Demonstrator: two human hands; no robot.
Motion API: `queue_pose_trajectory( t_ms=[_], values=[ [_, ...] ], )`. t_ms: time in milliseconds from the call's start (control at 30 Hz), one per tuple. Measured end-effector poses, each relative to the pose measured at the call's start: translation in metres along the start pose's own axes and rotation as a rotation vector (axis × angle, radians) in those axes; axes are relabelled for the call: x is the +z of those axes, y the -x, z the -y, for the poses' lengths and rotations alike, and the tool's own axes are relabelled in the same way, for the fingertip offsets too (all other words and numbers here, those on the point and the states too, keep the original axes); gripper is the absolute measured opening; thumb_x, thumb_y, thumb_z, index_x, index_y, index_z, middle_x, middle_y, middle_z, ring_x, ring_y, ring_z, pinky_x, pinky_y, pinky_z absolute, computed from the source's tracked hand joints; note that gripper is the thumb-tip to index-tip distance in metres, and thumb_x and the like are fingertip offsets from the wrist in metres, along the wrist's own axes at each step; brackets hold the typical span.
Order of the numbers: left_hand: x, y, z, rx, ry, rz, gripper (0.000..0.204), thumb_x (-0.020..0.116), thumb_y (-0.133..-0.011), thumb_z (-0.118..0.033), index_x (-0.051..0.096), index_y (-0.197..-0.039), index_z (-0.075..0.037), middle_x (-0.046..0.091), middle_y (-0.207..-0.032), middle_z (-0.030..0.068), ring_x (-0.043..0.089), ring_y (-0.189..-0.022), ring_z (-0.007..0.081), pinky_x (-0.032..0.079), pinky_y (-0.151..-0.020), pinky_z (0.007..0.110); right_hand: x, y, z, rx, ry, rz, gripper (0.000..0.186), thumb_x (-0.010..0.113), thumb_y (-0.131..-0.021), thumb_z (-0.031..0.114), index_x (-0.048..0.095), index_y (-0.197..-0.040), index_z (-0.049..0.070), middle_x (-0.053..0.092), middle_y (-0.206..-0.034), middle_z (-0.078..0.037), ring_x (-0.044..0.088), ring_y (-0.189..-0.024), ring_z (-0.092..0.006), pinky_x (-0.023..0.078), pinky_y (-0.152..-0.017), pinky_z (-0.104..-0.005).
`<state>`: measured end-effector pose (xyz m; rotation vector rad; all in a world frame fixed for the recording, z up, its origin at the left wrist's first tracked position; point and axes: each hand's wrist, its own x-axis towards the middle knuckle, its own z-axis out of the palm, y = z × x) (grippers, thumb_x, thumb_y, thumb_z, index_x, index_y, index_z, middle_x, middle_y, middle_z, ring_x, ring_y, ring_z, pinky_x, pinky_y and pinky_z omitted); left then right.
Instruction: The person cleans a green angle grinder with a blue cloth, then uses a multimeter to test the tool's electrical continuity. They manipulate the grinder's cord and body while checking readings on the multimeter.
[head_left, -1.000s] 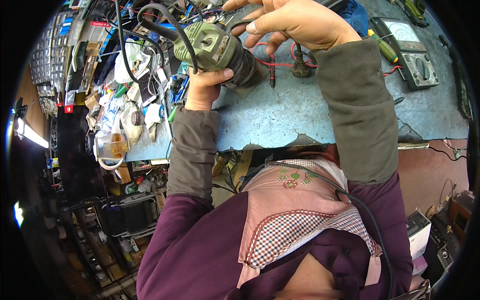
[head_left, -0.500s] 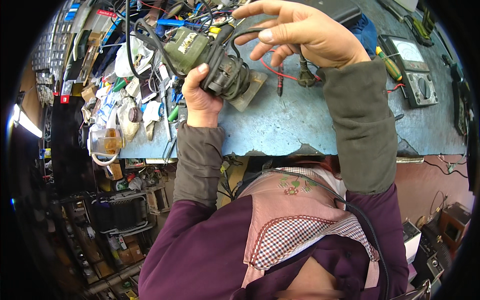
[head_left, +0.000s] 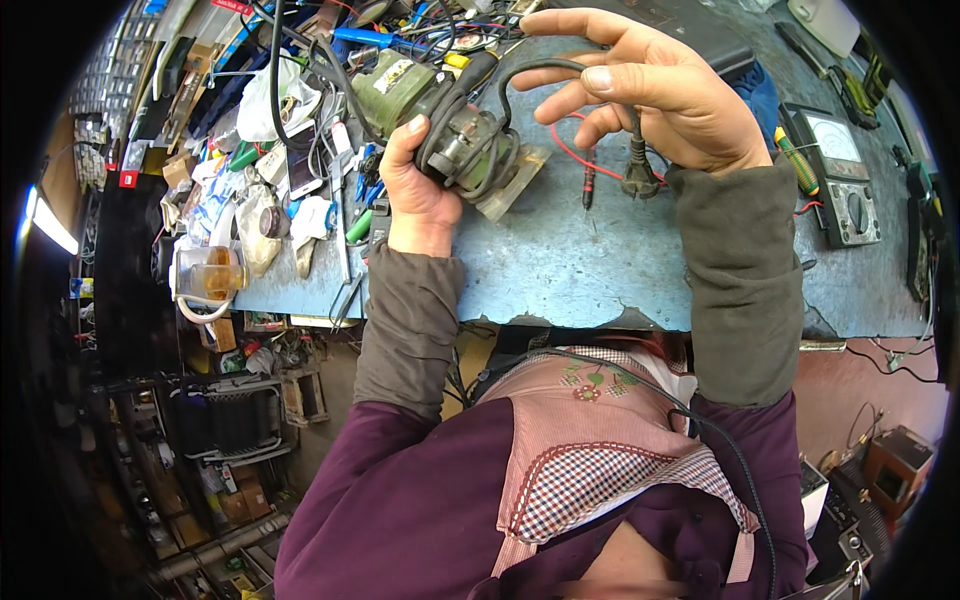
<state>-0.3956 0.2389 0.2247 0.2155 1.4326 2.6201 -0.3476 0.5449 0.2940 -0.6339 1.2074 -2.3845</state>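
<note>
My left hand [head_left: 420, 190] is wrapped round a green corded power tool [head_left: 470, 147], which is tilted above the bench. The tool has a flat metal plate [head_left: 518, 184] at its lower right end, and its black cord is wound round the body. A free length of that cord [head_left: 540, 66] runs to my right hand [head_left: 670, 95] and passes behind the thumb. My right fingers are spread, with the cord lying between thumb and fingers. Just below this hand hangs the black plug [head_left: 640, 178]. A red-and-black test probe [head_left: 589, 183] lies near the plug.
An analog multimeter [head_left: 843, 180] and a screwdriver [head_left: 797, 160] lie on the right of the blue bench [head_left: 560, 280]. Tools, wires and bags crowd the left, with a clear cup [head_left: 210, 272] near the front edge. A dark case [head_left: 700, 35] stands behind my right hand.
The view has shifted, so the bench and my hands sit slightly right and lower. My left hand still holds the tool, and the cord still runs through my right hand.
</note>
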Motion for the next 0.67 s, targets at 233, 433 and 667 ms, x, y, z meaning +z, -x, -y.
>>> queue_pose_trajectory(
  t_ms=[233,433,667],
  values=[
    [-0.002,0.001,-0.001,-0.025,0.039,-0.026,0.067,0.074,-0.094,-0.043,0.069,-0.141,0.006,0.078,-0.128,0.0264,0.078,-0.115,0.0395,0.062,-0.107,0.054,0.009,-0.001,-0.001,-0.116,0.371,-0.002,0.078,0.074,-0.107,0.031,0.042,-0.17,0.0,0.06,-0.158,-0.031,0.077,-0.123,-0.0244,0.065,-0.093,-0.0329],
    [0.003,0.006,0.001,-0.01,0.028,-0.008,0.066,0.074,-0.095,-0.042,0.069,-0.143,0.003,0.078,-0.129,0.0242,0.078,-0.115,0.0377,0.062,-0.107,0.053,0.027,-0.002,-0.007,-0.178,0.37,-0.069,0.079,0.079,-0.102,0.032,0.046,-0.167,-0.001,0.063,-0.152,-0.031,0.078,-0.119,-0.0254,0.066,-0.09,-0.0313],
    [0.051,-0.009,0.018,0.118,0.076,0.218,0.072,0.075,-0.092,-0.03,0.058,-0.155,-0.001,0.076,-0.133,0.0191,0.077,-0.113,0.033,0.061,-0.107,0.048,0.045,-0.01,-0.012,-0.244,0.488,-0.129,0.073,0.085,-0.099,0.019,0.052,-0.162,0.002,0.06,-0.158,-0.027,0.074,-0.128,-0.032,0.067,-0.071,-0.033]
  ],
)
